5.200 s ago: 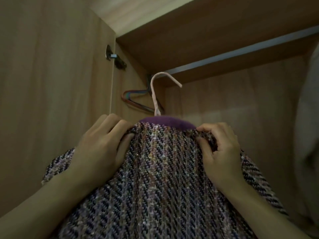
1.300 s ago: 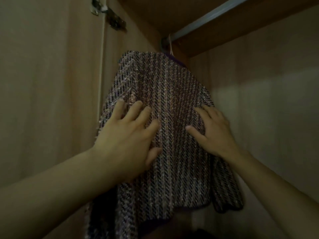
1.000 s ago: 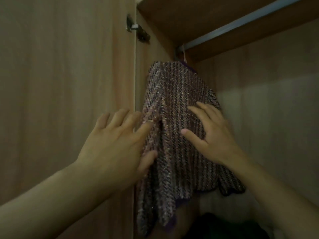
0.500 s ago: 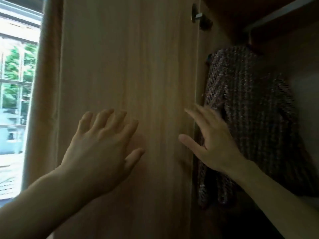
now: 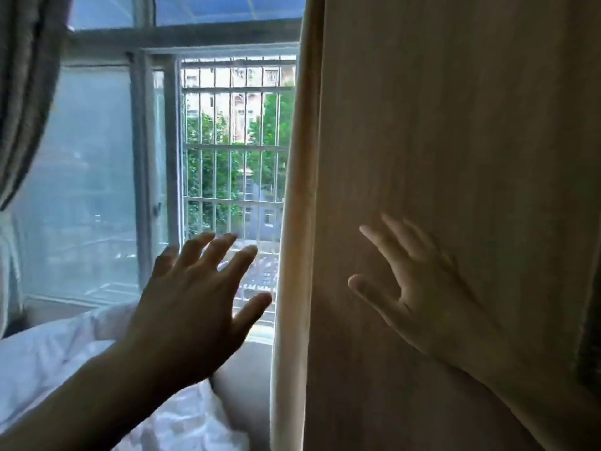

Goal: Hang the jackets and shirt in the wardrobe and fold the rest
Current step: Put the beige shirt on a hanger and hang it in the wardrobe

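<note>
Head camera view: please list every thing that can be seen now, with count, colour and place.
wardrobe door: one, light wood, right half of view
window: one, pale grey frame, left and centre
window bars: one grille, white, outside the open pane
trees: green, beyond the bars
curtain: one, grey, far left edge
bedding: white, crumpled, bottom left
left hand: one, open, fingers spread, before the window
right hand: one, open, blurred, before the wardrobe door; contact unclear
</note>
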`<state>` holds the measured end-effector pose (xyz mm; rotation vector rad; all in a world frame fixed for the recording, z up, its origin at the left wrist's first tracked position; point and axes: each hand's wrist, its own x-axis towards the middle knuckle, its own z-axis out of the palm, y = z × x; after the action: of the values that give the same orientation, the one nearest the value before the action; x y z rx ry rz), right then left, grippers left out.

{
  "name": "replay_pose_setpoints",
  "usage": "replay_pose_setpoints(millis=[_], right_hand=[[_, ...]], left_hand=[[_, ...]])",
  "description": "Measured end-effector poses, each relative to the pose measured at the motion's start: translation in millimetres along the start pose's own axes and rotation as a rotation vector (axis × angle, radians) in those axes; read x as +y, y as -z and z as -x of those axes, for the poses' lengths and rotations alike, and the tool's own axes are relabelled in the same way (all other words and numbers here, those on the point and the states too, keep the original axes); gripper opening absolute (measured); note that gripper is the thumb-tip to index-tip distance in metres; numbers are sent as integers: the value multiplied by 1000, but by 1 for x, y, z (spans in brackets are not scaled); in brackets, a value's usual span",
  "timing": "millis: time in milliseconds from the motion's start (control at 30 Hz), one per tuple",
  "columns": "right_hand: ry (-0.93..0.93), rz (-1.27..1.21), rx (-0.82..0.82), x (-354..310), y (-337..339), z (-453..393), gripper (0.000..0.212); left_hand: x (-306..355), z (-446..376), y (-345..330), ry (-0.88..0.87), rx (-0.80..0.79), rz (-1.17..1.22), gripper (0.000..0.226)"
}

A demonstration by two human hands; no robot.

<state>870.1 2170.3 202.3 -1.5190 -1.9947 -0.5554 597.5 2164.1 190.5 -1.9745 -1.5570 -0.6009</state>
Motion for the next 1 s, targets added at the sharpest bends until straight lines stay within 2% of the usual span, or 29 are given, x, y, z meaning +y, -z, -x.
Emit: replay_pose_setpoints(millis=[167, 300, 533, 600, 700, 800, 1000], right_hand=[[169, -84, -183, -91, -43, -3, 83], [270, -175, -234, -176, -77, 0, 84], [439, -360, -309, -336, -115, 15, 82], [488, -390, -326, -366, -126, 14, 83], [552, -410, -345, -404, -137, 9, 87], [595, -447, -384, -438, -149, 4, 86], [697, -488, -463, -493, -189, -14, 80]], left_hand=[[-78, 63, 16, 162, -113, -83, 81], [-144, 122, 30, 268, -183, -137, 85], [-259, 239, 49, 491, -255, -156, 79], [-279, 261, 50, 569, -249, -170, 80], [-304, 279, 49, 622, -324, -187, 90], [-322, 294, 47, 670, -310, -197, 91], [-363, 305, 36, 763, -309, -247, 78]])
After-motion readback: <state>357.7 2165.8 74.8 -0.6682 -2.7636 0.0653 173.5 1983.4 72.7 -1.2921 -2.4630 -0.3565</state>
